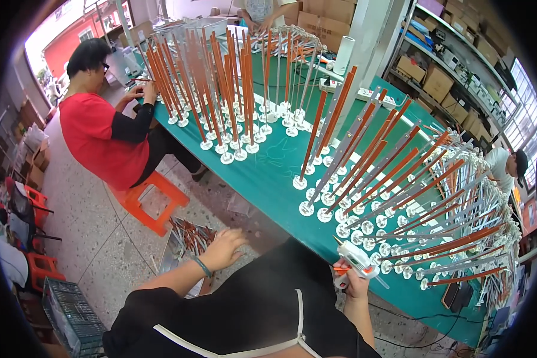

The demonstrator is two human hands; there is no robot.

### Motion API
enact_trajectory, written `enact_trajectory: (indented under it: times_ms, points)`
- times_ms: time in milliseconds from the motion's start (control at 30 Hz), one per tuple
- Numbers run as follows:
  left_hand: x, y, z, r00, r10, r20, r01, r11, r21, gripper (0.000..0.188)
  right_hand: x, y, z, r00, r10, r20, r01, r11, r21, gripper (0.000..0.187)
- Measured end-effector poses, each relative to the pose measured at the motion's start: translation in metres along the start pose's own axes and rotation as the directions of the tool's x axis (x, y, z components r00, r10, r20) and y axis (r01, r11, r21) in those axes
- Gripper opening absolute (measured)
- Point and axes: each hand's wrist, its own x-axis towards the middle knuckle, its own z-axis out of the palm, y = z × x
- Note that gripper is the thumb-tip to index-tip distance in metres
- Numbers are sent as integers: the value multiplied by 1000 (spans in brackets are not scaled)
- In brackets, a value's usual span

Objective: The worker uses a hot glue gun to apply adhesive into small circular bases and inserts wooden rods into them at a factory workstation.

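On my feed, a co-worker in a red top (104, 134) sits at the left of the frame. Right of that, low and left of centre, a metal tray (168, 258) on the floor holds loose brown and silvery strips (192, 240); they look thin, light and fairly stiff, so I'd pinch one by its long edges. My left hand (224, 247) is just beside the tray, fingers loosely extended and apart, holding nothing.

Above, at upper centre, tall upright strips (249, 89) stand in white round bases (227, 158) on the green table (268, 179). They look top-heavy and easy to tip; I'd grip low, just above the base.

Right of centre and low, my right hand (357, 284) is wrapped around a white glue gun (355, 255), fingers by its orange trigger (340, 270); I can't tell whether that is squeezed. The nozzle points to the upper left. I judge the gun light, rigid and smooth, with a tip probably hot: I'd hold only its handle.

At the right, leaning strips (394, 170) fan out from more bases, likely springy and quick to tangle.
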Motion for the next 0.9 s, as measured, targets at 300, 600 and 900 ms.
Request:
enact_trajectory:
  times_ms: [300, 600, 900]
  points:
    - [-16, -33, 54, 965, -227, 129, 232, 972, -25, 15, -1, -1, 3, 1000, 18, 14, -18, 1000, 1, 24]
    - [-4, -43, 68, 964, -253, -80, 247, 966, -75, 12, -2, -3, 6, 1000, -2, 5, 2, 1000, 1, 23]
    - [-36, -65, 100, 953, -283, 110, 273, 957, 98, 48, -2, -5, 5, 999, -26, 41, 27, 999, -39, 27]
